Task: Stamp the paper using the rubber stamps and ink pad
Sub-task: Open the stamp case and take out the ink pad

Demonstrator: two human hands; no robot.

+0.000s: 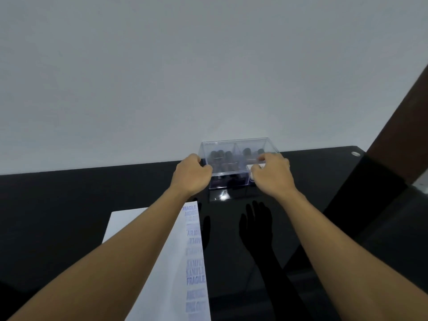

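A clear plastic box (236, 147) stands on the black table (69, 195) near the wall, with several dark-handled rubber stamps (228, 156) inside. My left hand (192, 174) grips the box's left side. My right hand (271, 174) holds its right front corner, fingers curled over the rim beside a white label (259, 167). The box appears lifted slightly, with a reflection under it. A white paper (166, 262) lies at the lower left, its right edge covered with a column of blue stamped words such as FRAGILE and AIR MAIL. My left forearm crosses over it. No ink pad is visible.
A pale wall (208, 66) rises right behind the table. A brown vertical surface (398, 130) stands at the right edge. A small round silver fitting (356, 154) sits in the table's far right corner.
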